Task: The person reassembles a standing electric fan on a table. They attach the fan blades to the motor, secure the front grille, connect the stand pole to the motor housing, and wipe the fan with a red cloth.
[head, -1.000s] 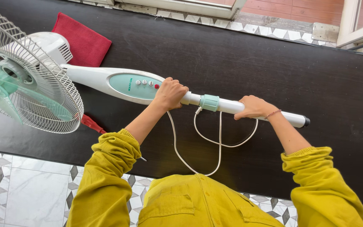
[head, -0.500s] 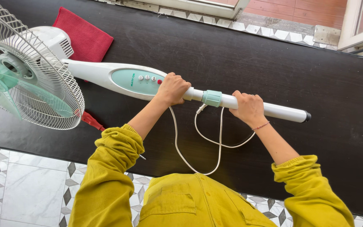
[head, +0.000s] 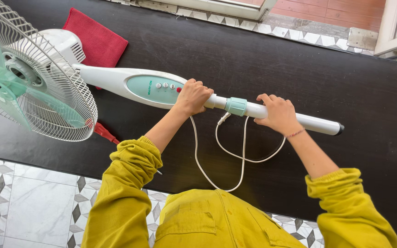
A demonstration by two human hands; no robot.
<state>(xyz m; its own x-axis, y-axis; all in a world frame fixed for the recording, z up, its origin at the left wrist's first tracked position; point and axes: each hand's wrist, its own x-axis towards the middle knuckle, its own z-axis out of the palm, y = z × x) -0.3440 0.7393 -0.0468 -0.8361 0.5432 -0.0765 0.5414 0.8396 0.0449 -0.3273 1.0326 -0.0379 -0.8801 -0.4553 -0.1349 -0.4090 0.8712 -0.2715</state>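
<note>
Fan pole (head: 272, 112) lying across dark table (head: 336, 78). Left hand (head: 193, 97) clamped beside green collar (head: 236, 106); right hand (head: 279, 115) slid closer to collar, gripping, readied for twisting.

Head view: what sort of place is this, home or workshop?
Probably a home, near a doorway: patterned floor tiles, a dark mat and a door frame. Left hand and right hand hold a pedestal fan's pole.
</note>
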